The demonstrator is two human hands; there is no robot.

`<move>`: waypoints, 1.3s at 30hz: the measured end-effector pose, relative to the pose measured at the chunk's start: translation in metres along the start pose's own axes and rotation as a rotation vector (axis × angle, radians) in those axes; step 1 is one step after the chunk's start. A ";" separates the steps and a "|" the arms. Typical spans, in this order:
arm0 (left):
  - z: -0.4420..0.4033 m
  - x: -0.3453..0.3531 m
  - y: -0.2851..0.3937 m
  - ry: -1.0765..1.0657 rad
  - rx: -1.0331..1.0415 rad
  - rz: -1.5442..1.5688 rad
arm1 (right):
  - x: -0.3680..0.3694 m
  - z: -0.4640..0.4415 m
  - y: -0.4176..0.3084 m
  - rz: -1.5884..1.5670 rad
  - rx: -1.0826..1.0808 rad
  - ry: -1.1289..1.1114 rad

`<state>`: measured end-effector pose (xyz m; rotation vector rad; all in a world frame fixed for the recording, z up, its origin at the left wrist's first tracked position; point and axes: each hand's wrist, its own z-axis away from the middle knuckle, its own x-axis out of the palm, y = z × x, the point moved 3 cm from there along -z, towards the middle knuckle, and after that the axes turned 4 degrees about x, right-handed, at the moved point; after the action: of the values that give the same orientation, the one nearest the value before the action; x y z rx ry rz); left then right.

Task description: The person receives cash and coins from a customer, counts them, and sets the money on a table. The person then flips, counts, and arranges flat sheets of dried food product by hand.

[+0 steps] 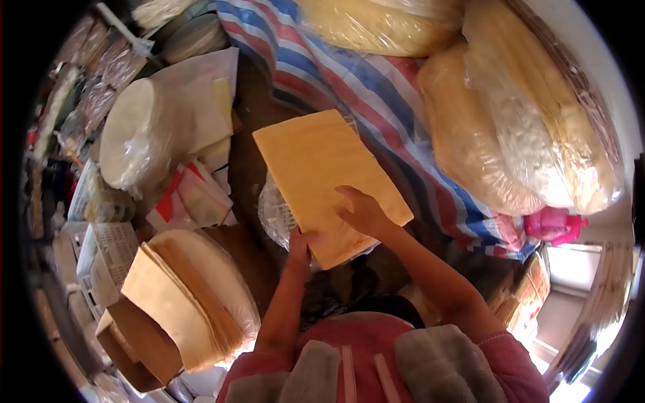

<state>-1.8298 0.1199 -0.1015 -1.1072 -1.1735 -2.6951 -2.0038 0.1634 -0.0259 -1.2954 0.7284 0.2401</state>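
A flat yellow-brown kraft envelope (322, 164) lies at a slant in front of me. My left hand (302, 244) grips its near left edge, thumb on top and the other fingers hidden underneath. My right hand (366, 213) rests on the upper face of the envelope with its fingers apart. Under the envelope, clear plastic wrapping (274, 211) shows at the left side; what it contains is mostly covered.
Behind lies a red, white and blue striped sheet (403, 144). Large plastic-wrapped bundles (477, 127) stand at the right, near a pink plastic container (554, 226). To my left are a stack of brown paper sheets (181, 302), a cardboard box (138, 342) and white baskets (107, 258).
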 end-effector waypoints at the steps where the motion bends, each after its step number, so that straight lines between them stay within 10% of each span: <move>1: 0.001 0.006 0.017 -0.003 -0.018 -0.032 | 0.006 -0.005 -0.002 -0.009 0.009 -0.039; 11: 0.060 0.092 0.076 0.311 -0.028 -1.231 | -0.007 0.006 -0.045 -0.508 0.313 -0.400; 14: 0.061 0.098 0.063 0.257 -0.108 -1.365 | 0.003 0.002 -0.019 -0.217 0.385 -0.402; 21: 0.046 0.086 0.071 0.006 -0.047 -0.772 | -0.025 0.001 -0.021 -0.479 0.463 -0.566; 30: 0.038 0.085 0.057 0.020 0.015 -0.760 | -0.047 0.015 0.008 -0.717 0.514 -0.423; 39: 0.033 0.091 0.049 0.083 0.082 -0.862 | -0.053 0.015 0.011 -0.149 0.268 -0.028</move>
<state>-1.8658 0.1292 0.0009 -0.5212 -2.1002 -3.1384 -2.0448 0.1923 -0.0015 -1.0824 0.6138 0.0381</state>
